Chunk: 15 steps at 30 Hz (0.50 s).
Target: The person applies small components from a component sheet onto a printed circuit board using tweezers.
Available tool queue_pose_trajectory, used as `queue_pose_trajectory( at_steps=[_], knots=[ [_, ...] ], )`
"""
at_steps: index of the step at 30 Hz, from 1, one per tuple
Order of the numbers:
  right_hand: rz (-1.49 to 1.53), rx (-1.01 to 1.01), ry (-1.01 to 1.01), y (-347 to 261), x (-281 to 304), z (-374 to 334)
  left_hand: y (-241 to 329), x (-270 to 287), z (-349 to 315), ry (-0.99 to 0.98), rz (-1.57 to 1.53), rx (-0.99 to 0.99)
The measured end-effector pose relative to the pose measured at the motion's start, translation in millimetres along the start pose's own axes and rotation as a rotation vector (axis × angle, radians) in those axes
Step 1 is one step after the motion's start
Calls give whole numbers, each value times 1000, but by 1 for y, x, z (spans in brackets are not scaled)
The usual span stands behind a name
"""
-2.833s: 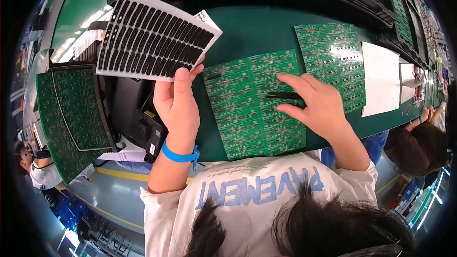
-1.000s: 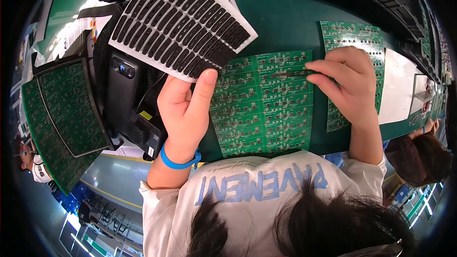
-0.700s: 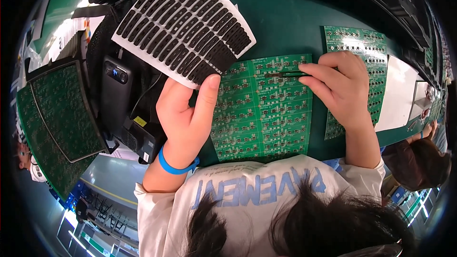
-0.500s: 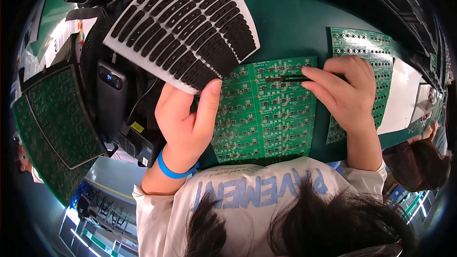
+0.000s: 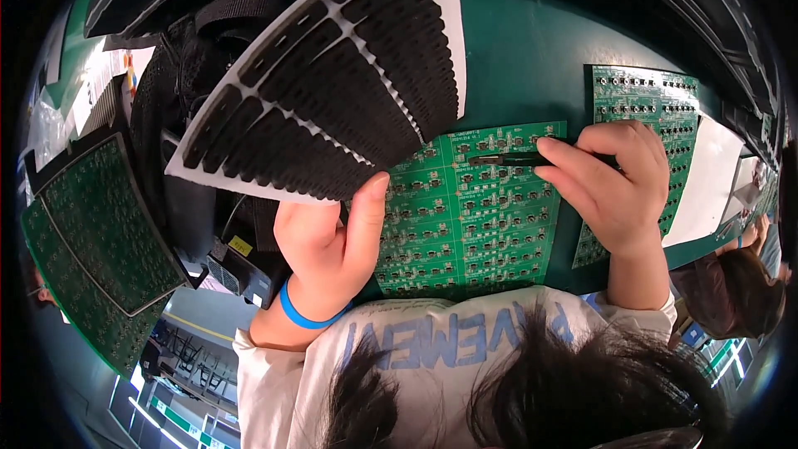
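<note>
The left hand's grip (image 5: 332, 237) pinches a white backing sheet of black slotted strips (image 5: 324, 75) by its lower edge. The right hand's grip (image 5: 615, 183) holds black tweezers (image 5: 517, 160) over the upper part of a green circuit-board panel (image 5: 465, 237) on the green table (image 5: 515, 41). Farther right lies a second panel (image 5: 640, 120), beside a white sheet (image 5: 702, 183).

Here's my dark green bench top (image 5: 519, 41), and right in front of me, flat on it, lies a green circuit-board panel (image 5: 499, 233)! Over to my right, a strip of green between, there's a second panel (image 5: 644, 106), and just beside that, a white sheet (image 5: 706, 175).
</note>
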State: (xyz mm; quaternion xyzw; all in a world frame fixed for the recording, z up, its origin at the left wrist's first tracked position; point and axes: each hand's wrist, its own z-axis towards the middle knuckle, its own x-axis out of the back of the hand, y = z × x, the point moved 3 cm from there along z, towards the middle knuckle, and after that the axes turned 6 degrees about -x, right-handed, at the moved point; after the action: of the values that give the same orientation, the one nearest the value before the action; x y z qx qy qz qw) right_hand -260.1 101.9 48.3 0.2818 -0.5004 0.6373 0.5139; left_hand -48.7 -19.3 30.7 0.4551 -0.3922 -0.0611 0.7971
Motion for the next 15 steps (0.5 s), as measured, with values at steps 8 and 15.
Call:
queue_pose_trajectory(
  at_steps=[8, 15],
  knots=[
    [-32, 32, -2, -3, 2, 1, 6, 4, 1, -6, -31, 50],
    [-10, 19, -23, -4, 3, 2, 9, 6, 2, -33, -9, 68]
  ],
)
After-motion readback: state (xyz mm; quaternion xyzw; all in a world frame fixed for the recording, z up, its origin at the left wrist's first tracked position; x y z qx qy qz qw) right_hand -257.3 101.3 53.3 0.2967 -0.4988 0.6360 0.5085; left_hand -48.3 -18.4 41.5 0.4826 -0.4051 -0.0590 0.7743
